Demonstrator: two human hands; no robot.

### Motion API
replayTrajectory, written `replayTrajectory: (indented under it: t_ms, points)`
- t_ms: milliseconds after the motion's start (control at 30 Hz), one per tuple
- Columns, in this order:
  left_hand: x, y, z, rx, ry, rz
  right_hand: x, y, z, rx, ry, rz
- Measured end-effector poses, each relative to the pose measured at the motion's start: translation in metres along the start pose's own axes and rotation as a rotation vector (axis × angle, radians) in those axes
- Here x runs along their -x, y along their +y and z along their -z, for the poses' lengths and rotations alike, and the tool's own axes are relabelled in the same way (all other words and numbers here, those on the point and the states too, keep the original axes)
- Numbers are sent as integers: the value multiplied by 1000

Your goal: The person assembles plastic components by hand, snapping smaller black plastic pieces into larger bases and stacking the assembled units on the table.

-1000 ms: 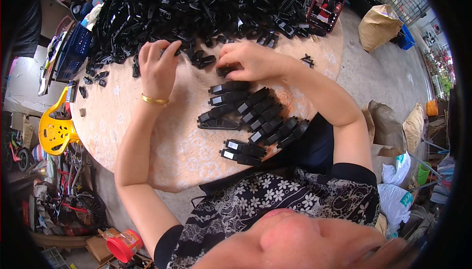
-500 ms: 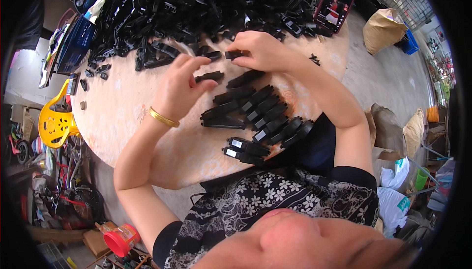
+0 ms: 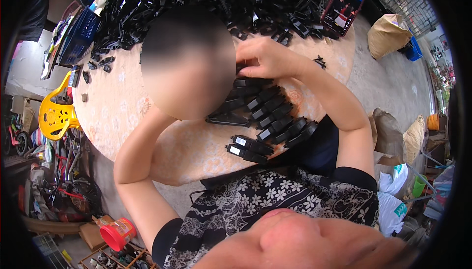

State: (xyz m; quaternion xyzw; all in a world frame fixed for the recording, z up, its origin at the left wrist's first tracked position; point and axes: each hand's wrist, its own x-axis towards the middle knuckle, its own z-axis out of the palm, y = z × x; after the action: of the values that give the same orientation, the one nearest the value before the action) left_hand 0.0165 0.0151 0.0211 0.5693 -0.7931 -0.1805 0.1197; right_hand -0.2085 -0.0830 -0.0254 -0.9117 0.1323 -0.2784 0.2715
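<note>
My right hand (image 3: 260, 58) is over the far side of the black rows, its thumb and fingers closed on a small black plastic part, mostly hidden by the fingers and a round blurred patch. That patch covers my left hand completely; only my left forearm (image 3: 147, 141) shows, reaching up to it. Nearer me on the cloth lie several black plastic housings (image 3: 270, 108) side by side in slanting rows. Closest to my body is a pair of black housings (image 3: 248, 147) with pale labels on their ends. A big heap of loose black parts (image 3: 265, 1) fills the table's far side.
A peach patterned cloth (image 3: 115, 112) covers the round table. At the far right edge a phone (image 3: 342, 8) stands propped up. A yellow plastic chair (image 3: 55, 113) is at the left. On the floor are a paper sack (image 3: 388, 35), white bags (image 3: 391, 212) and a red bucket (image 3: 118, 234).
My right hand has come slightly nearer to me, toward the rows. My left hand, seen before with fingers curled beside a black part, is now behind the blur. The view has shifted slightly.
</note>
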Motion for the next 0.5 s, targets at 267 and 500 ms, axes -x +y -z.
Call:
replayTrajectory:
  t_ms: [267, 500]
  points:
    - [-4, -20, 17, -48, -18, 154, -3, -14, 11, -203, -223, -11]
    - [-17, -11, -20, 210, 93, 70, -1, -14, 7, -323, -339, -115]
